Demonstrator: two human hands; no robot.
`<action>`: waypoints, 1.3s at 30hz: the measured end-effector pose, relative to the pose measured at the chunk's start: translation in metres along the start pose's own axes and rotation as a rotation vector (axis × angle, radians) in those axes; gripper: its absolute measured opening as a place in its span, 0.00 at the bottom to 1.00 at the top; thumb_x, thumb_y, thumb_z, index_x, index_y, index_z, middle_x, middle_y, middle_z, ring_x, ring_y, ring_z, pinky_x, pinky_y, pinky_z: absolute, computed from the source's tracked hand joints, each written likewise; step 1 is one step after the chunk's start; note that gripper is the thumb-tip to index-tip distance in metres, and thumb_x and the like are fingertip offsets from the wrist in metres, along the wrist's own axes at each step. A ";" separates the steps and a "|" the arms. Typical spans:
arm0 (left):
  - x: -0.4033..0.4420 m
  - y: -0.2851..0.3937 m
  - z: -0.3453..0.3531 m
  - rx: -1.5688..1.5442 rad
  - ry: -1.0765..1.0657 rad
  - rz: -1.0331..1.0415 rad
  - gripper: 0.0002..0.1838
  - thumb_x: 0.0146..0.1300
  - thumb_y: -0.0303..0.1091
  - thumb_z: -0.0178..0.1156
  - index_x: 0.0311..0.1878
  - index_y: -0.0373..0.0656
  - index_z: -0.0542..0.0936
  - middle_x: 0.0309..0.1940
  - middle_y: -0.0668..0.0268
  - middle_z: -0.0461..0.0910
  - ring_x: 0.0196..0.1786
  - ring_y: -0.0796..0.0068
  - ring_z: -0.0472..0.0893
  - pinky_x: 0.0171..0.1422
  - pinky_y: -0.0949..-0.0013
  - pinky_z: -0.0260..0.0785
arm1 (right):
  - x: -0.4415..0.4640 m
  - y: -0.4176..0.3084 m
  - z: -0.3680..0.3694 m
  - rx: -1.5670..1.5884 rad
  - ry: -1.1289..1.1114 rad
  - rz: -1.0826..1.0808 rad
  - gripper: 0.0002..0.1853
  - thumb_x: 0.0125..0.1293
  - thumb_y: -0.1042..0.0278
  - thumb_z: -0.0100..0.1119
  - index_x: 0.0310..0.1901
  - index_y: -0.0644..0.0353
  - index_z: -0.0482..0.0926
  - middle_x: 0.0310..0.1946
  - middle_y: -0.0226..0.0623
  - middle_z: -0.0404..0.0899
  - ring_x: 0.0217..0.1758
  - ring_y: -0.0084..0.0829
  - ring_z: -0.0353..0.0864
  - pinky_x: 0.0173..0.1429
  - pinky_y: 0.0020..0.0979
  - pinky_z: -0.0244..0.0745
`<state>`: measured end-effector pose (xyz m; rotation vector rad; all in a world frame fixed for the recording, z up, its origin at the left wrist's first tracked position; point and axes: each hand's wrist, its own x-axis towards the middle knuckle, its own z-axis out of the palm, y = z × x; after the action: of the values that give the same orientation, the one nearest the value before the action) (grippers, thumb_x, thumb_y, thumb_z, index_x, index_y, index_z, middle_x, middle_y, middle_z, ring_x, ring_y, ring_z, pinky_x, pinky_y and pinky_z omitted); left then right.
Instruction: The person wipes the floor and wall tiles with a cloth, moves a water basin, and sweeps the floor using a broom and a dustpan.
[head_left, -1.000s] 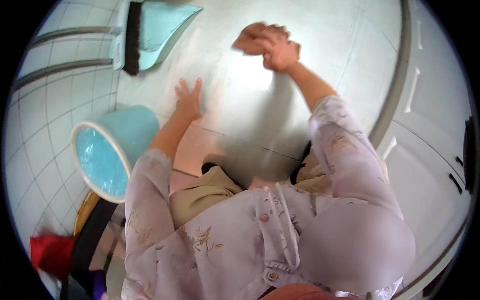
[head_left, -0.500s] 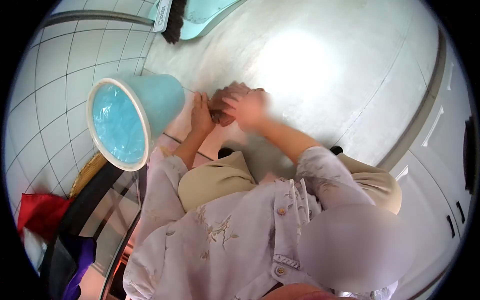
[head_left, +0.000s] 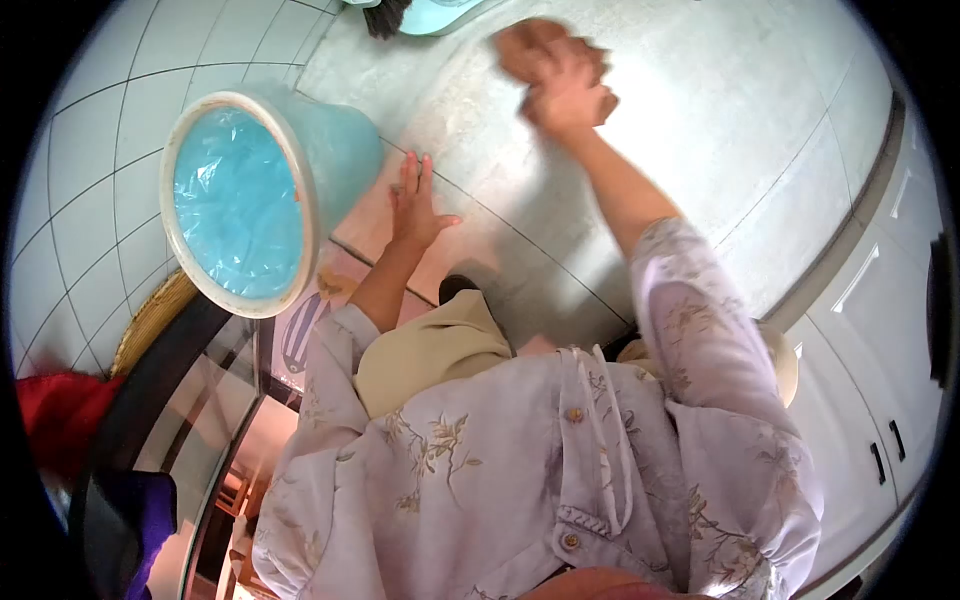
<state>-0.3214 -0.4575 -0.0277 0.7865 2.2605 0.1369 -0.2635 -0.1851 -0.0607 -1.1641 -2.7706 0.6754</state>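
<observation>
Under my right hand [head_left: 565,92] is a crumpled brown cloth [head_left: 527,50], bunched in the fingers and pressed on the pale tiled floor [head_left: 480,150]. The right arm is stretched far forward, and the hand is smeared by motion. My left hand [head_left: 416,205] holds nothing. Its fingers are spread, thumb out to the side, over the floor beside the light-blue bin [head_left: 345,150]. The bin has a white rim and a blue plastic liner; its opening faces me.
A dustpan [head_left: 435,14] and a dark-bristled brush [head_left: 385,18] are at the top edge. White tiled wall [head_left: 90,150] runs along the left. White cabinets [head_left: 850,370] line the right. A red cloth [head_left: 65,415] and a dark glass-fronted unit [head_left: 200,400] stand lower left.
My right hand has carried the brown cloth forward and to the right, away from my left hand. The left hand stays near the bin, now with its thumb spread. The view has shifted slightly.
</observation>
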 end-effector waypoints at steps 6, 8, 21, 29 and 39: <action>-0.002 -0.001 -0.003 -0.093 0.037 0.006 0.65 0.35 0.42 0.76 0.73 0.45 0.42 0.75 0.63 0.35 0.76 0.64 0.40 0.74 0.45 0.36 | -0.141 -0.057 0.015 -0.147 -0.376 -0.548 0.22 0.54 0.62 0.55 0.54 0.41 0.73 0.68 0.30 0.55 0.69 0.36 0.53 0.63 0.59 0.51; -0.002 -0.001 0.001 -0.053 0.037 0.007 0.64 0.36 0.41 0.76 0.73 0.45 0.42 0.75 0.63 0.35 0.76 0.64 0.40 0.74 0.46 0.36 | -0.151 -0.007 -0.004 -0.101 -0.422 -0.611 0.26 0.53 0.62 0.58 0.57 0.40 0.70 0.68 0.30 0.53 0.70 0.37 0.52 0.63 0.60 0.51; 0.019 0.023 -0.029 0.214 -0.182 0.142 0.56 0.45 0.43 0.71 0.72 0.45 0.45 0.73 0.56 0.39 0.73 0.53 0.46 0.72 0.49 0.47 | -0.044 0.164 -0.140 -0.690 -0.262 -0.256 0.30 0.55 0.62 0.59 0.61 0.37 0.64 0.66 0.29 0.56 0.67 0.42 0.59 0.59 0.57 0.66; 0.031 0.141 -0.043 0.568 -0.510 0.288 0.51 0.49 0.41 0.69 0.72 0.51 0.47 0.74 0.59 0.38 0.72 0.51 0.50 0.69 0.42 0.52 | -0.176 0.159 -0.108 -0.307 -0.779 -0.876 0.37 0.49 0.60 0.64 0.64 0.31 0.63 0.69 0.28 0.51 0.68 0.36 0.54 0.57 0.49 0.61; 0.041 0.175 0.019 0.483 -0.301 0.200 0.58 0.45 0.43 0.72 0.72 0.45 0.43 0.70 0.37 0.35 0.70 0.32 0.46 0.71 0.50 0.51 | -0.031 0.232 -0.141 -0.236 -0.115 0.048 0.28 0.59 0.63 0.51 0.63 0.34 0.65 0.68 0.27 0.54 0.68 0.38 0.55 0.63 0.50 0.59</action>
<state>-0.2445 -0.2949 -0.0111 1.1955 1.9422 -0.4239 -0.0558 -0.0112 -0.0268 -1.2741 -2.9936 0.4398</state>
